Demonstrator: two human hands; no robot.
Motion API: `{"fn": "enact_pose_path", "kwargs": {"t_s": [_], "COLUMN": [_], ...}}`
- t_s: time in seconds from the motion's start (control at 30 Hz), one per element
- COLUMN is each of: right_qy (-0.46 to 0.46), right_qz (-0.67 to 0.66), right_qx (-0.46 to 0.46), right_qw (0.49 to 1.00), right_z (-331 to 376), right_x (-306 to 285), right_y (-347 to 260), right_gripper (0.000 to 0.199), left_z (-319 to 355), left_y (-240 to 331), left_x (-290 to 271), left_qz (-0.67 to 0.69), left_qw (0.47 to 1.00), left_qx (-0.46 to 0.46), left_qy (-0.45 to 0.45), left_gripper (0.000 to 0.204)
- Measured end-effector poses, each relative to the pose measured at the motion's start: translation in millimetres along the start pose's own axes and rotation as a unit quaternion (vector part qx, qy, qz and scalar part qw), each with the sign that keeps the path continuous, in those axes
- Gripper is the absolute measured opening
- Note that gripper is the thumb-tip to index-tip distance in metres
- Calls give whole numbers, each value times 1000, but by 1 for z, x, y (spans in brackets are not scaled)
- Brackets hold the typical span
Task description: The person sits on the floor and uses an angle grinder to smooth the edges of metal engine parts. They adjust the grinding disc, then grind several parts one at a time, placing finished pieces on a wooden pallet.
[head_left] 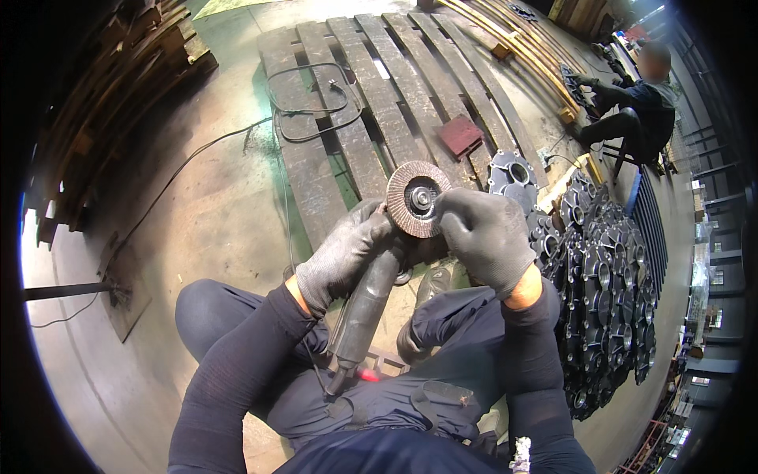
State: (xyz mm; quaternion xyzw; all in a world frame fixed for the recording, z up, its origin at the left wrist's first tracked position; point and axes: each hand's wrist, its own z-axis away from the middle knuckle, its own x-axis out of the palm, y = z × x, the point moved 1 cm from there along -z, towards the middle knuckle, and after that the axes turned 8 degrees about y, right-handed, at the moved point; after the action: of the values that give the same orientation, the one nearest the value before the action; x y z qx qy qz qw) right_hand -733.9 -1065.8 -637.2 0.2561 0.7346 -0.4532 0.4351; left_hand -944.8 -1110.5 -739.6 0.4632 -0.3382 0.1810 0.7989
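At far left a stack of timber [110,95] faded into the dark rim. A black cable [308,103] looped over the wooden pallet [379,103]. The gloved left hand [343,253] was clamped around the angle grinder [367,308], whose head it hid. The flap disc [417,199] faced up above the person's lap. The gloved right hand [485,237] pinched the disc's hub, fingertips hidden. At right lay dark cast metal parts [608,276], and 1 seated person [636,110] was partly cut off.
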Motion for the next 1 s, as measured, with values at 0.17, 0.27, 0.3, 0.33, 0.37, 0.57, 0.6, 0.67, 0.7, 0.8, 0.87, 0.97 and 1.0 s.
{"fn": "enact_pose_path", "kwargs": {"t_s": [0.17,0.27,0.3,0.33,0.37,0.57,0.6,0.67,0.7,0.8,0.87,0.97,1.0], "right_qy": [64,28,6,2,-2,63,33,-12,-26,11,40,59,70], "right_qz": [-79,-37,-10,-37,-61,-88,-61,-48,-61,-63,-76,-100,-86], "right_qx": [-9,-9,-2,-1,1,0,11,20,18,18,14,-16,-35], "right_qw": [995,999,1000,999,998,994,998,999,998,998,996,993,993], "right_z": [0,-2,-2,-1,1,2,1,1,1,4,4,2,3], "right_x": [2,2,3,3,1,11,10,8,5,6,6,11,16], "right_y": [-4,-8,-9,-6,1,1,-2,-2,2,7,6,-2,-1], "right_gripper": [23,24,25,26,26,22,23,26,29,33,31,26,24], "left_z": [2,-2,-2,-2,-2,-1,-1,1,2,0,0,0,0], "left_y": [2,-2,-3,-4,-6,-5,-6,-3,-1,-1,-2,-1,-1], "left_x": [4,0,-3,-5,-6,0,-1,0,0,-2,0,3,4], "left_qz": [-5,-3,-2,0,4,20,23,10,4,-22,-1,-10,-21], "left_qw": [1000,1000,1000,1000,1000,999,999,1000,1000,999,999,999,999], "left_qx": [15,3,-4,0,4,15,14,18,20,25,35,28,22], "left_qy": [14,19,23,25,25,24,23,13,9,25,9,16,23], "left_gripper": [43,42,42,42,41,43,44,45,46,45,44,45,45]}}
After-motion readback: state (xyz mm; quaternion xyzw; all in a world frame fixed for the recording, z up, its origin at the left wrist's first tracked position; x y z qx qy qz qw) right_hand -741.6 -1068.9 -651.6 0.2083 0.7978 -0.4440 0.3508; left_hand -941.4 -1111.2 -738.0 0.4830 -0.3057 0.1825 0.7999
